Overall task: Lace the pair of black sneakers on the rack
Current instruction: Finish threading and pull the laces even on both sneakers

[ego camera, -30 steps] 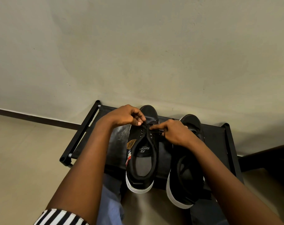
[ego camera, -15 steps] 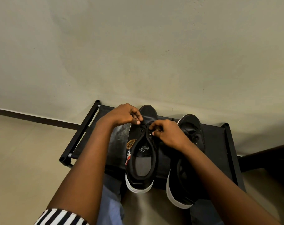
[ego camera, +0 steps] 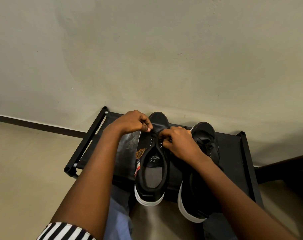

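Observation:
Two black sneakers with white soles stand side by side on a low black rack [ego camera: 234,153], toes toward the wall. The left sneaker [ego camera: 151,172] shows its grey insole and an orange patch on its side. My left hand [ego camera: 131,122] pinches the black lace [ego camera: 155,131] above that sneaker's upper eyelets. My right hand [ego camera: 177,141] is closed on the other lace end over the sneaker's right eyelet row. The right sneaker [ego camera: 205,135] sits partly under my right forearm, its laces tied.
The rack stands against a plain beige wall [ego camera: 147,58] with a dark skirting strip. Its tube frame [ego camera: 85,144] sticks out at the left over a beige floor. A dark piece of furniture [ego camera: 285,170] lies at the right. My knees are below the rack's front edge.
My right hand has slid left from the gap between the sneakers onto the left sneaker's eyelets and curled shut. My left hand has lifted slightly with the lace.

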